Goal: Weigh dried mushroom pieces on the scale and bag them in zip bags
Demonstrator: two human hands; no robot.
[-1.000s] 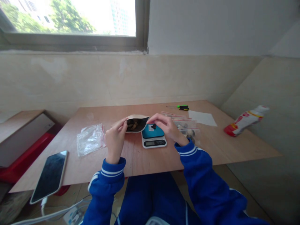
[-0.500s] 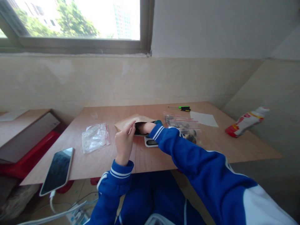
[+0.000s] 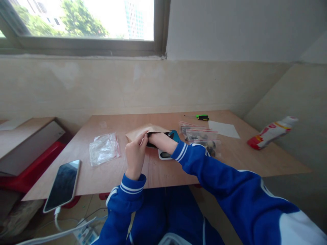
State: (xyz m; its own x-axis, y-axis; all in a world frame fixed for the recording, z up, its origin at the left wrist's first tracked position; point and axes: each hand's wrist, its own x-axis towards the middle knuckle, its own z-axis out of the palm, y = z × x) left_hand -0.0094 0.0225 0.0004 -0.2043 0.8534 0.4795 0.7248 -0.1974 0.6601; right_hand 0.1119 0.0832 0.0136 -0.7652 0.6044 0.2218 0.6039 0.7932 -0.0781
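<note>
The left hand (image 3: 135, 153) pinched the near lip of a flat brown paper pouch (image 3: 143, 132), holding its mouth open just left of a small white digital scale with a blue platform (image 3: 170, 145). The right hand (image 3: 156, 139) was pushed inside the pouch, its fingers hidden, so their state could not be told. The pouch sat mid-table on the pale wooden tabletop (image 3: 158, 170), with a crumpled clear zip bag (image 3: 104, 149) well to its left.

Daylight pours through the grey-framed glass window (image 3: 81, 23) above my desk, its panes blown out white; below it the pale wooden tabletop (image 3: 158, 170) is evenly lit, shadows soft, edges bowed, my sleeves slightly blurred
</note>
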